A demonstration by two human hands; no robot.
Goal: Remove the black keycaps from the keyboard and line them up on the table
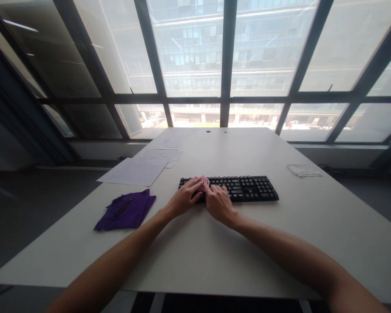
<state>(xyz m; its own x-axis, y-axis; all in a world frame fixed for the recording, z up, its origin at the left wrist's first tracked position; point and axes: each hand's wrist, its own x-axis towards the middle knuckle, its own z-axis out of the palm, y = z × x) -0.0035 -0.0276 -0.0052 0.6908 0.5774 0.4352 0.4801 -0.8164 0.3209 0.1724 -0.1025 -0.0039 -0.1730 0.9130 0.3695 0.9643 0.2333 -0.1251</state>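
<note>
Your left hand (184,199) and right hand (219,202) pinch pink round pad (204,180) on left end of keyboard (244,188). Step looks like key cleaning; next calls for light, even pressure. Purple cloth (126,210) left of keyboard.

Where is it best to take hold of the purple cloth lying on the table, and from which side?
Probably pinch the purple cloth from above at its raised folds near the middle: it lies flat and crumpled on the table, with thin edges offering little to grasp.
</note>
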